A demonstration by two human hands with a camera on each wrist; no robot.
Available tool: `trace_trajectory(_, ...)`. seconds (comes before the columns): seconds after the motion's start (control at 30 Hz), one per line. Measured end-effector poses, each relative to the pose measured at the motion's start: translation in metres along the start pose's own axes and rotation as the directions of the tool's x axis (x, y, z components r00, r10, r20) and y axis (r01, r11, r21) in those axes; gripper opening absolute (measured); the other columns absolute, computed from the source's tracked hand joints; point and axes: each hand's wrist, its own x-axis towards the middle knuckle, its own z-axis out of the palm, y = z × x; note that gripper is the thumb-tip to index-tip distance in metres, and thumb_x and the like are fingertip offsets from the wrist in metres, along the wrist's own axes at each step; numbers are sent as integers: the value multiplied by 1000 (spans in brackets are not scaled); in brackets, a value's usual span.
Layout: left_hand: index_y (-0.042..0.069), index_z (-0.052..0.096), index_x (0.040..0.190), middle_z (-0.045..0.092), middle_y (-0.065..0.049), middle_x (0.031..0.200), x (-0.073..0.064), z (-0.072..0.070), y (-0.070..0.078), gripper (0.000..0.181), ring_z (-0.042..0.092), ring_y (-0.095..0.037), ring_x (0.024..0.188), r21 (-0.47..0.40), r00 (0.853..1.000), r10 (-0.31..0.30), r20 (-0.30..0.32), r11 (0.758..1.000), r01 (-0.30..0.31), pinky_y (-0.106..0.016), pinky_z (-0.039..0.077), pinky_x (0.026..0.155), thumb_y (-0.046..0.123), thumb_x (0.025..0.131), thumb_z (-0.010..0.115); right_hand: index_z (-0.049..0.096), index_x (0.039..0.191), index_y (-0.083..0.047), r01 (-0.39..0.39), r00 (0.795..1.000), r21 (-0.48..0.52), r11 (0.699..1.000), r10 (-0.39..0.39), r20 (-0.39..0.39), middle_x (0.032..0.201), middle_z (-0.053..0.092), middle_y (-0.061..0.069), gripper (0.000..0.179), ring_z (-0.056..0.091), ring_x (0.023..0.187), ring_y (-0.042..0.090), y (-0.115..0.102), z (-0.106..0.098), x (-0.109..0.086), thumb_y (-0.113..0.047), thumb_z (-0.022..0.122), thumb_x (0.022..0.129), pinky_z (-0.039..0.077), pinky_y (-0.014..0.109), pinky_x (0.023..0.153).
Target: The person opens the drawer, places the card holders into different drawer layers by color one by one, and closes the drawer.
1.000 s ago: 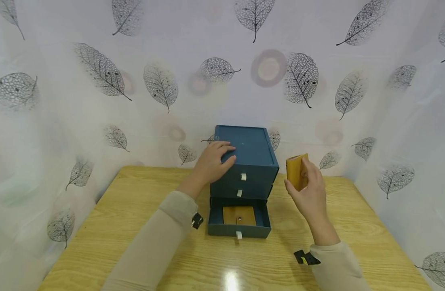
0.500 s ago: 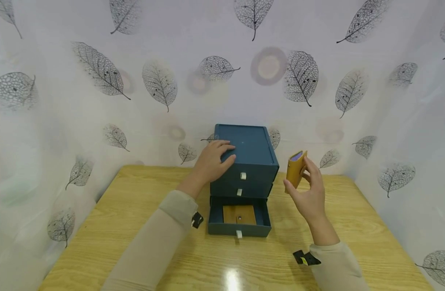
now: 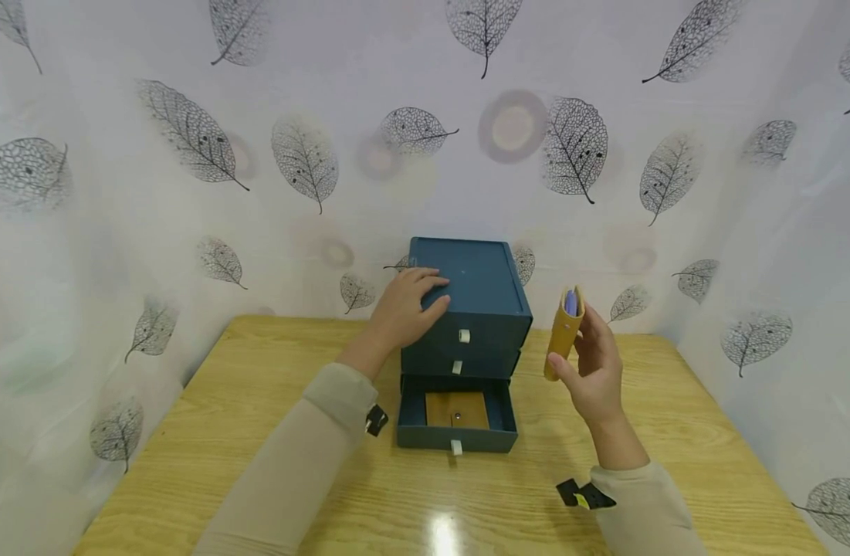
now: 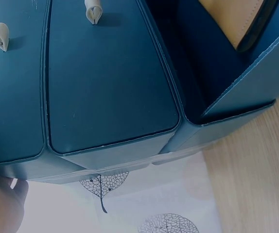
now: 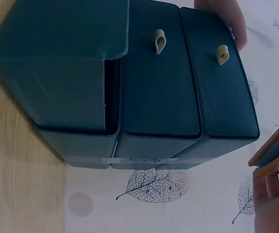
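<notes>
My right hand (image 3: 598, 382) holds a small yellow-tan card holder (image 3: 565, 332) in the air to the right of the blue drawer cabinet (image 3: 473, 274). Thumb and fingers pinch its two sides, and purple shows between the covers at its top edge. In the right wrist view, that card holder (image 5: 275, 162) shows only partly at the right edge. My left hand (image 3: 405, 305) rests on the cabinet's top left edge, fingers relaxed. Below, the bottom drawer (image 3: 425, 439) is pulled out, and a similar tan card holder (image 3: 441, 411) with a snap lies flat in it.
Both upper drawers are closed, with white pull tabs (image 3: 464, 336) on their fronts. The cabinet stands toward the back of a wooden table (image 3: 258, 401). A leaf-printed curtain (image 3: 313, 255) hangs close behind and along the sides.
The right hand has turned the card holder, so its spine and the purple inside now face me. My left hand, the cabinet and the drawer have stayed in place.
</notes>
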Motion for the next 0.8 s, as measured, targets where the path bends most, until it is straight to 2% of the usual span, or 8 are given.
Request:
trace_trajectory(0.2, 15, 59, 141, 47, -7, 151, 0, 0, 0, 45, 37, -27, 143, -3, 1000, 1, 2, 1000, -1, -46, 27, 120, 39, 104, 49, 36, 148, 9, -44, 998, 107, 993, 39, 51, 143, 51, 18, 69, 51, 123, 27, -2, 4, -1, -5, 71, 91, 44, 32, 103)
trace_trajectory(0.33, 15, 59, 141, 47, -7, 151, 0, 0, 1, 45, 37, -27, 143, -1, 1000, -3, 4, 1000, 3, -46, 27, 120, 40, 104, 49, 36, 149, 7, -88, 993, 141, 986, 75, 96, 141, 52, 16, 68, 52, 120, 26, -2, 7, -2, -6, 70, 92, 47, 30, 102)
trace_trajectory(0.6, 15, 59, 141, 47, -7, 151, -1, -2, 2, 45, 37, -27, 143, -4, 1000, -14, 6, 1000, 14, -45, 27, 120, 39, 104, 49, 33, 150, 10, -144, 969, 157, 977, 107, 221, 141, 53, 14, 70, 54, 122, 23, -1, 12, -4, -10, 70, 93, 48, 28, 101)
trace_trajectory(0.8, 15, 59, 141, 47, -7, 151, -1, -2, 2, 45, 36, -27, 143, -3, 1000, -11, 7, 1000, 11, -45, 26, 120, 39, 104, 49, 35, 149, 11, -159, 958, 143, 977, 117, 263, 143, 53, 13, 69, 54, 124, 21, 1, 16, -6, -12, 70, 94, 47, 27, 102)
